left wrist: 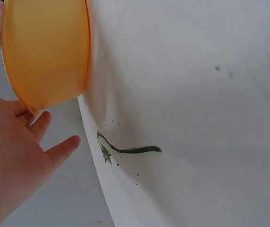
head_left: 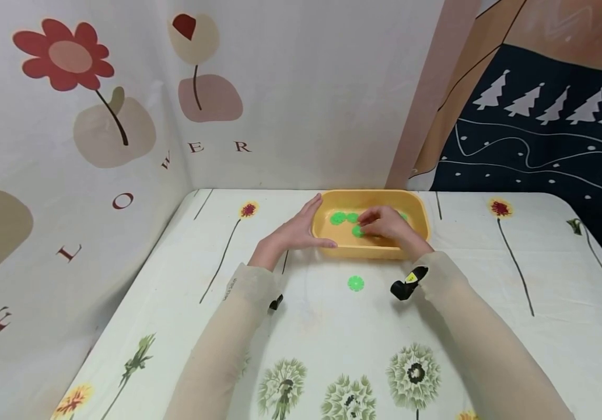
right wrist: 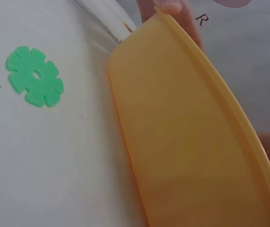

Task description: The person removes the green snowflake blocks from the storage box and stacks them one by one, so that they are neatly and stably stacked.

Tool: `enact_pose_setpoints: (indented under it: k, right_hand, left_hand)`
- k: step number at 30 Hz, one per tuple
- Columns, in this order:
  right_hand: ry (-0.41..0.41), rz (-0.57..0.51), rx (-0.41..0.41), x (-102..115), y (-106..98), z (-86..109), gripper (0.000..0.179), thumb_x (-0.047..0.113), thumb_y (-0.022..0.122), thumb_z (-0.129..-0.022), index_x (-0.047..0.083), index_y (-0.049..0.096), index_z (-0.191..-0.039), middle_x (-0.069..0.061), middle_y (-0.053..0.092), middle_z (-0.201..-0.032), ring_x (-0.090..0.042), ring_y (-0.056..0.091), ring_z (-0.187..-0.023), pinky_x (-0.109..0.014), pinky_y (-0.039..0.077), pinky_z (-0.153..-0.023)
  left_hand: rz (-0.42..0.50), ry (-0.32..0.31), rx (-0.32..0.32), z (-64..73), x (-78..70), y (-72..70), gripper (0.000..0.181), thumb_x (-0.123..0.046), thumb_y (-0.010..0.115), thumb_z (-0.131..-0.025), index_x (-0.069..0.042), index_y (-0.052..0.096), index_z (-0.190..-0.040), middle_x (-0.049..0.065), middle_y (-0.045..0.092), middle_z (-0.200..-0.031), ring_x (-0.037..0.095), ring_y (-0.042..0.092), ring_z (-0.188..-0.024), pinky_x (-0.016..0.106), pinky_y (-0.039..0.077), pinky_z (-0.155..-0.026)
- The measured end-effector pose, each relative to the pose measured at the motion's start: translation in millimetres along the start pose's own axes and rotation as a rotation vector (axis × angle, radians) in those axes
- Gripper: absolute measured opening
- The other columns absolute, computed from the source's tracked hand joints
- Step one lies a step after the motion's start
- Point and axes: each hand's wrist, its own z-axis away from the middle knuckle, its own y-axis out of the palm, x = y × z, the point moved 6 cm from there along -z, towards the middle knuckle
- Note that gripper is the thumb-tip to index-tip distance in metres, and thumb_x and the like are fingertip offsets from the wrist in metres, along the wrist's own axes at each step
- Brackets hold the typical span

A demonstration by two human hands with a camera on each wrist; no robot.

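A yellow plastic bin (head_left: 364,252) stands near the table's far edge with several green notched discs (head_left: 338,218) inside. At its left end rests my left hand (head_left: 301,230), fingers spread along the outside and thumb along the front rim. In the left wrist view the left hand (left wrist: 19,156) touches the bin's rim and one finger sticks out free. My right hand (head_left: 385,223) reaches inside, its curled fingertips pinching the edge of a green disc (head_left: 357,231); the hand covers part of it. In the right wrist view the bin's side (right wrist: 187,127) hides the right fingers.
One green disc (head_left: 356,283) with a centre hole lies flat on the table in front of the bin. A white cloth with printed flowers covers the table (head_left: 322,332). Behind it hangs a printed curtain (head_left: 306,116); a dark tree-patterned cloth (head_left: 542,128) is at the right.
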Motion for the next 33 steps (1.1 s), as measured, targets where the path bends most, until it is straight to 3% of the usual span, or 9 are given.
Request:
enact_pose_setpoints:
  k: [7, 16, 24, 33]
  right_hand:
    - [-0.035, 0.091, 0.036, 0.6, 3.7, -2.1, 0.034, 0.0, 0.073, -0.085, -0.005, 0.066, -0.118, -0.018, 0.065, -0.111, -0.019, 0.056, -0.094, -0.016, 0.047, -0.072]
    - [-0.063, 0.205, 0.062, 5.6, 7.3, -1.4, 0.024, -0.003, 0.075, -0.082, -0.003, 0.071, -0.106, -0.009, 0.063, -0.09, -0.017, 0.054, -0.082, -0.022, 0.046, -0.069]
    - [-0.051, 0.205, 0.072, 4.9, 8.6, -1.8, 0.021, -0.001, 0.077, -0.082, -0.002, 0.07, -0.102, -0.007, 0.062, -0.087, -0.017, 0.054, -0.08, -0.021, 0.045, -0.067]
    - [-0.094, 0.151, 0.075, 5.6, 9.9, -2.1, 0.018, -0.002, 0.076, -0.083, -0.003, 0.066, -0.097, -0.009, 0.062, -0.088, -0.017, 0.055, -0.081, -0.02, 0.047, -0.067]
  left_hand:
    - [0.018, -0.005, -0.004, 0.8, -0.2, -1.3, 0.122, -0.06, 0.078, -0.076, -0.017, 0.002, -0.162, -0.01, -0.006, -0.17, 0.019, 0.008, -0.157, 0.047, 0.023, -0.125]
    - [0.02, -0.001, -0.003, 0.3, -0.8, -0.9, 0.122, -0.059, 0.078, -0.077, -0.015, 0.002, -0.162, -0.009, -0.006, -0.17, 0.02, 0.009, -0.157, 0.048, 0.024, -0.125]
    - [0.019, -0.009, -0.003, -0.1, 0.0, 0.5, 0.122, -0.059, 0.078, -0.077, -0.017, 0.001, -0.162, -0.009, -0.007, -0.17, 0.019, 0.007, -0.157, 0.047, 0.023, -0.125]
    - [0.02, -0.02, -0.007, -1.3, 0.8, 1.5, 0.121, -0.057, 0.079, -0.077, -0.018, 0.002, -0.162, -0.01, -0.006, -0.17, 0.018, 0.008, -0.157, 0.047, 0.024, -0.125]
